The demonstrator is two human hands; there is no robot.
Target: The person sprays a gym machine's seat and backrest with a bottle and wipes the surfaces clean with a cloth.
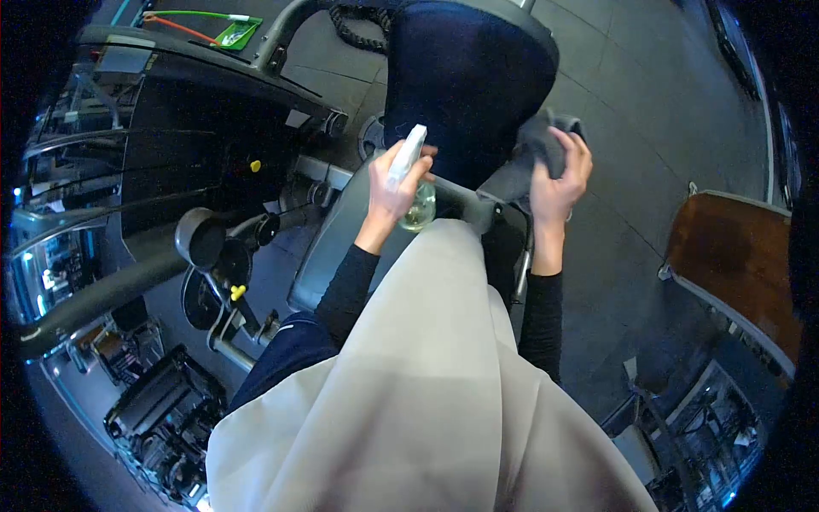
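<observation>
My left hand (392,192) is wrapped round the neck of a spray bottle (420,209) with a white trigger head and a clear, pale green body. The bottle is over the grey seat pad (341,243) of a gym machine. In my right hand (563,179) is a dark grey cloth (512,175), bunched at the fingers and hanging down to the left, beside the right edge of the dark backrest (469,77). Whether the cloth touches the backrest I cannot tell.
Machine arms with a round roller pad (202,237) and yellow knobs (238,293) stand at the left. A brown board (729,264) is at the right. A green dustpan (239,32) lies at the upper left, and a black rope (354,34) hangs behind the backrest.
</observation>
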